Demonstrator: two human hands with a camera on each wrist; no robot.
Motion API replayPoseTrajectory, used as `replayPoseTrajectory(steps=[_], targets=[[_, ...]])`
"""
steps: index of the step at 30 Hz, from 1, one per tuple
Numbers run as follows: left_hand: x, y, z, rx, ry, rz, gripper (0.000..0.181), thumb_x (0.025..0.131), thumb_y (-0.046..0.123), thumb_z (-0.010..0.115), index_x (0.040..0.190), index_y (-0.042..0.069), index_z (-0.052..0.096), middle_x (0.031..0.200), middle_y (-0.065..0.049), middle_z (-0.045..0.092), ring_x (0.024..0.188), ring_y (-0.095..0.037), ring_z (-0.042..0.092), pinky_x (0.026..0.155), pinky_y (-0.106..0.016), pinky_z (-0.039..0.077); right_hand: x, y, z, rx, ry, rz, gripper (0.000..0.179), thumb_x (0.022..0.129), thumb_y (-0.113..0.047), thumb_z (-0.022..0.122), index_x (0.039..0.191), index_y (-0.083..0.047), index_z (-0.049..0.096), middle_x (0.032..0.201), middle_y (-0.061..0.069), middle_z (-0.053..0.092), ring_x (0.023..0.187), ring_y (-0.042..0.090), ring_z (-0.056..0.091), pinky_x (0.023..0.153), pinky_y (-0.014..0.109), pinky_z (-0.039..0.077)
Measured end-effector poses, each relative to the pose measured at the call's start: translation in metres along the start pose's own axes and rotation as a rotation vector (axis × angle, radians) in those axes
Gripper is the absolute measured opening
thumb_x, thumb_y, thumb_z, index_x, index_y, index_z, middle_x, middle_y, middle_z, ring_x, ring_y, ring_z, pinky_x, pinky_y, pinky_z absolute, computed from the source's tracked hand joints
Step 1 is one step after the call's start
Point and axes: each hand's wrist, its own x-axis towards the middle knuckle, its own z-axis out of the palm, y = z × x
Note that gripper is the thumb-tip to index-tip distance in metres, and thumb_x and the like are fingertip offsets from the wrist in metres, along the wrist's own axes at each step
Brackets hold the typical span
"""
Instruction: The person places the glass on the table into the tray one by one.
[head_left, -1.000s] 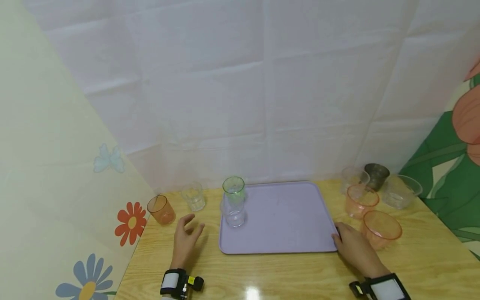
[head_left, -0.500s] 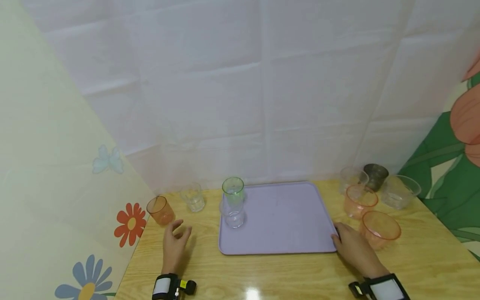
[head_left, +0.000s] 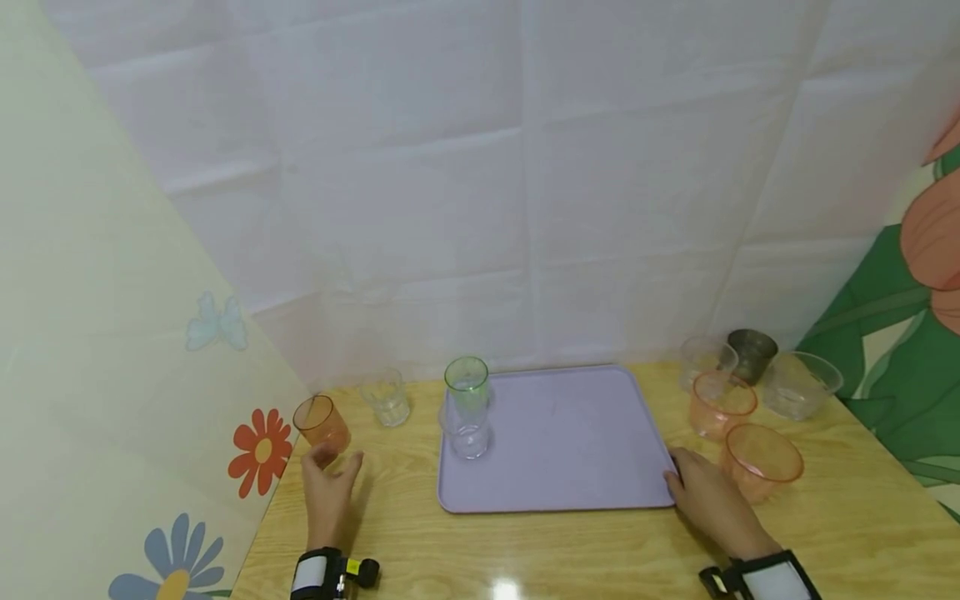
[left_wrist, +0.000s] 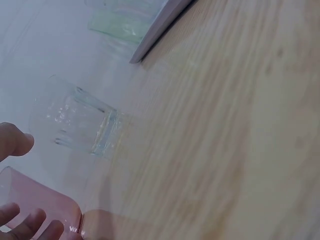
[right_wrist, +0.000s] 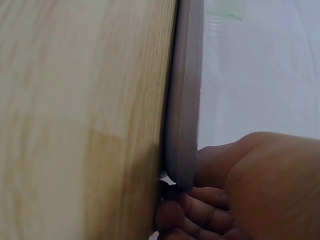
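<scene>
My left hand [head_left: 326, 492] is just in front of an orange glass [head_left: 324, 427] at the table's left end. Its thumb and fingers are spread apart; in the left wrist view the fingertips [left_wrist: 35, 220] overlap the glass, and contact cannot be told. A clear glass [head_left: 390, 404] stands to the right of the orange one. My right hand [head_left: 712, 496] grips the front right corner of a lavender tray [head_left: 570, 442], thumb on the rim and fingers curled beneath. On the tray's left side stand a green-rimmed glass [head_left: 468, 383] and, before it, a clear glass [head_left: 469, 440].
Right of the tray stand two orange bowls [head_left: 722, 417], a clear cup [head_left: 701, 358], a dark grey cup [head_left: 752, 354] and a clear bowl [head_left: 798, 392]. The front orange bowl is beside my right hand. A white-covered wall [head_left: 420, 208] rises behind the wooden table [head_left: 465, 558].
My left hand has moved left, from in front of the clear glass to the orange glass. My right hand stays on the tray corner, and the tray has not moved.
</scene>
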Motion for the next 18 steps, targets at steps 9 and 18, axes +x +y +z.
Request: replayPoseTrajectory(steps=[9, 18], targets=[[0.009, 0.0, -0.007, 0.036, 0.034, 0.006, 0.087, 0.082, 0.026, 0.077, 0.143, 0.0, 0.02, 0.13, -0.025, 0.034, 0.117, -0.04, 0.04, 0.099, -0.055, 0.038, -0.001, 0.001, 0.001, -0.008, -0.008, 0.009, 0.031, 0.084, -0.006, 0.067, 0.107, 0.012, 0.058, 0.094, 0.026, 0.064, 0.088, 0.042, 0.062, 0.072, 0.057, 0.052], [0.015, 0.003, -0.01, 0.099, 0.084, -0.034, 0.093, 0.081, 0.031, 0.077, 0.145, 0.001, 0.016, 0.126, -0.022, 0.031, 0.114, -0.04, 0.039, 0.092, -0.052, 0.041, 0.0, 0.0, 0.001, -0.007, -0.011, 0.016, 0.03, 0.084, -0.006, 0.067, 0.107, 0.012, 0.058, 0.093, 0.025, 0.065, 0.087, 0.042, 0.062, 0.071, 0.057, 0.052]])
